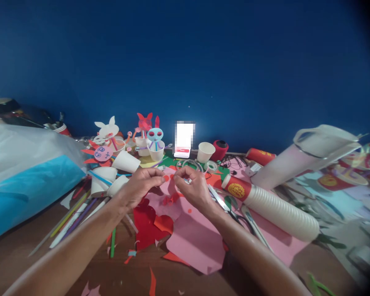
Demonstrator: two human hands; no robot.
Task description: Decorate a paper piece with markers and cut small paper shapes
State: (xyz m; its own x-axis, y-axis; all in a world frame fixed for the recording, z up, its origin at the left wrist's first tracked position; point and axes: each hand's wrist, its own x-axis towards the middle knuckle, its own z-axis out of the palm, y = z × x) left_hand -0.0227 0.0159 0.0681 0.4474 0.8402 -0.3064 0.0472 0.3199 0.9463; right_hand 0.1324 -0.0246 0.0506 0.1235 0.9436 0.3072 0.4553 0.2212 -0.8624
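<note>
Between my hands is a pink paper cutout (169, 188) with red dots on it. My left hand (141, 186) pinches its left edge between thumb and finger. At its right side, the thumb and fingers of my right hand (193, 188) are closed on the same cutout, close to one red dot. Beneath them lies a large sheet of pink paper (197, 238). Dark red paper (143, 222) and an orange-red rounded piece (164, 225) rest beside it. Scissors (220, 199) lie just right of my right hand, partly hidden by it.
Paper-cup figures with animal heads, one with a light blue face (155, 135), stand at the back. A stack of white cups (280, 211) lies at right, below a tilted white pitcher (299, 152). A blue-and-white plastic bag (33, 172) fills the left. A lit phone (184, 135) stands against the wall.
</note>
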